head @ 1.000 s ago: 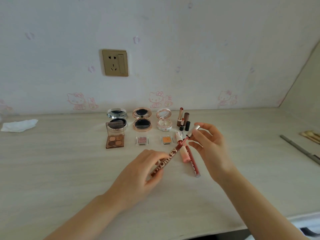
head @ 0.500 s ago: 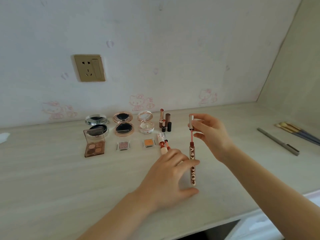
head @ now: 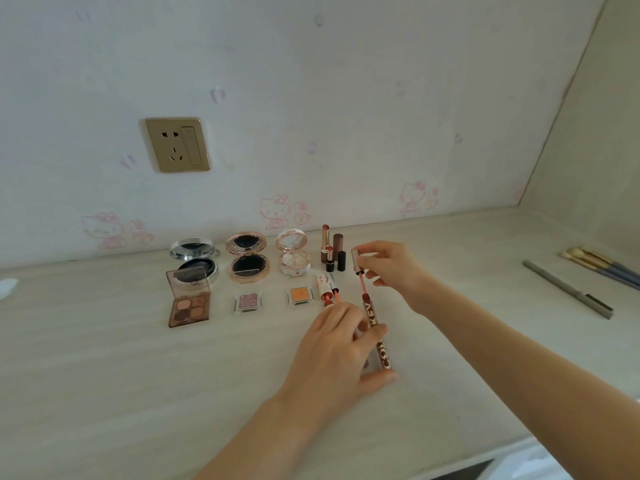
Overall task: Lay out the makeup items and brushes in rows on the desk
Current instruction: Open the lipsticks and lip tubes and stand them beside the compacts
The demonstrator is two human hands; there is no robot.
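Observation:
My left hand (head: 337, 351) grips a long brown lip gloss tube (head: 377, 337) lying lengthwise on the desk (head: 104, 375). My right hand (head: 394, 270) pinches its metallic cap (head: 356, 261), lifted off with the pink wand (head: 362, 284) drawn out of the tube. Behind stand three open compacts (head: 247, 256) and upright lipsticks (head: 330, 251). In front of them lie an eyeshadow palette (head: 188, 299), two small square pans (head: 299, 295) and two lip tubes (head: 327, 289), partly hidden by my left hand.
Several makeup brushes (head: 602, 263) and a grey pencil (head: 568, 289) lie at the far right of the desk. A wall socket (head: 177, 144) sits above the items. A white tissue (head: 7, 287) shows at the left edge. The desk's front edge runs at lower right.
The view swung and the tube turned from slanted to lengthwise on the desk. My right hand pulled the cap and wand farther out of the tube.

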